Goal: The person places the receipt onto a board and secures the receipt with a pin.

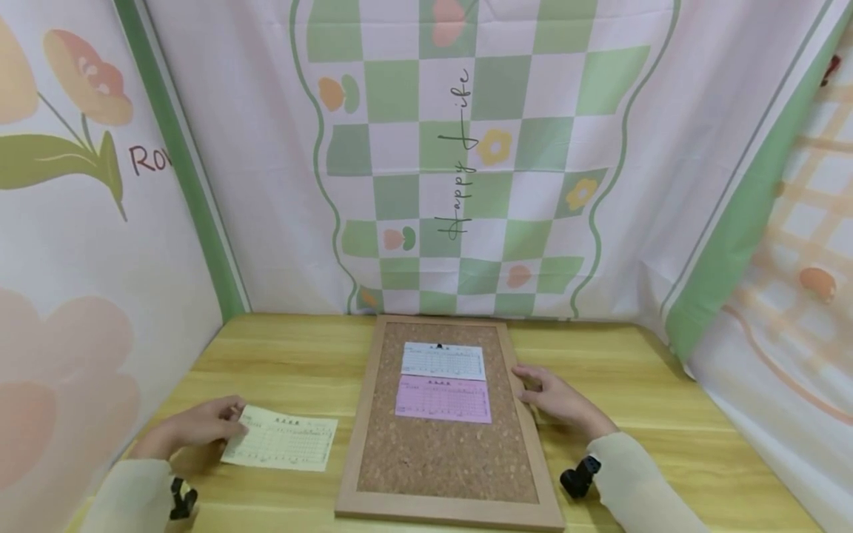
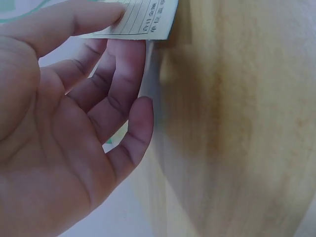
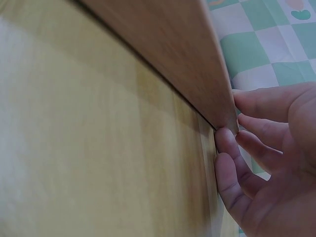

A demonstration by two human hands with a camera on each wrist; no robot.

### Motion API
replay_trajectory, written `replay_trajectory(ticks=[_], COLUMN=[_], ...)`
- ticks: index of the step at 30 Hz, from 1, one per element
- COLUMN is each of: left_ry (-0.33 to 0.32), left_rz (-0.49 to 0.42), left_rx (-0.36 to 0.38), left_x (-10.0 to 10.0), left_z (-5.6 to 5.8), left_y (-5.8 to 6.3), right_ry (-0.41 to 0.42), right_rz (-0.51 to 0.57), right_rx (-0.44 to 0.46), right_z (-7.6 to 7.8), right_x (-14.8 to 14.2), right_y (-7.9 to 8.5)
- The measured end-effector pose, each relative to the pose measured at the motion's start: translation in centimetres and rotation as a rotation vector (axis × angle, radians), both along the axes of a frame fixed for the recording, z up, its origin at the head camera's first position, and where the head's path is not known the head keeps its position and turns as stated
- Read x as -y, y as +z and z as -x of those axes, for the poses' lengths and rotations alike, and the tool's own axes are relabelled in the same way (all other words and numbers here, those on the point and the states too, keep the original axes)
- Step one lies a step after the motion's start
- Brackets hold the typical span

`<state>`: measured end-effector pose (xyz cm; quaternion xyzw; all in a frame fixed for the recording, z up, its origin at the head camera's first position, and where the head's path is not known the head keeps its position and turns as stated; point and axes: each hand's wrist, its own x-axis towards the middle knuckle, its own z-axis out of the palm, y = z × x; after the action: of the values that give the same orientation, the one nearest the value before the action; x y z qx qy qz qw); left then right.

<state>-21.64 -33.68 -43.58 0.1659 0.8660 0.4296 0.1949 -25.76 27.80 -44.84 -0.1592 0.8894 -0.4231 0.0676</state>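
Note:
A pale yellow printed slip is pinched at its left edge by my left hand, thumb on top and fingers beneath. In the left wrist view a corner of the slip shows under the thumb, while the other fingers bend loosely. To the right lies a wood-framed corkboard. Upon it are a light blue slip, with a small black clip or pin at its top, and a pink slip just below. My right hand touches the board's right side with its fingertips.
Beneath everything is a yellow wood-grain table. A printed curtain hangs behind its back edge, and patterned cloth stands at both sides. Black wrist devices sit on the left sleeve and the right sleeve.

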Motion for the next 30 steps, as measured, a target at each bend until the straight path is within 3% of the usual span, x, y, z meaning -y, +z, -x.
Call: replay_trajectory(ticks=[8,15,19,24,30], left_ry=[0.014,0.094,0.094,0.042,0.023], left_rz=[0.045,0.058,-0.013,-0.134,-0.18], left_rx=[-0.035,-0.007,0.024,0.069,0.089], left_x=[0.1,-0.6,-0.6,-0.6,-0.6], left_z=[0.4,0.2,0.3,0.6,0.6], left_y=[0.3,1.2,1.3,1.5,1.9], right_ry=[0.01,0.011,0.005,0.003,0.016], right_rz=[0.002,-0.003,-0.006,0.0,0.004], right_rx=[-0.007,0.001,0.014,0.018,0.006], right_z=[0.1,0.0,-0.2,-0.2,0.1], right_x=[-0.1,0.0,0.0,0.0,-0.1], right_y=[0.0,0.1,0.2,0.2,0.1])
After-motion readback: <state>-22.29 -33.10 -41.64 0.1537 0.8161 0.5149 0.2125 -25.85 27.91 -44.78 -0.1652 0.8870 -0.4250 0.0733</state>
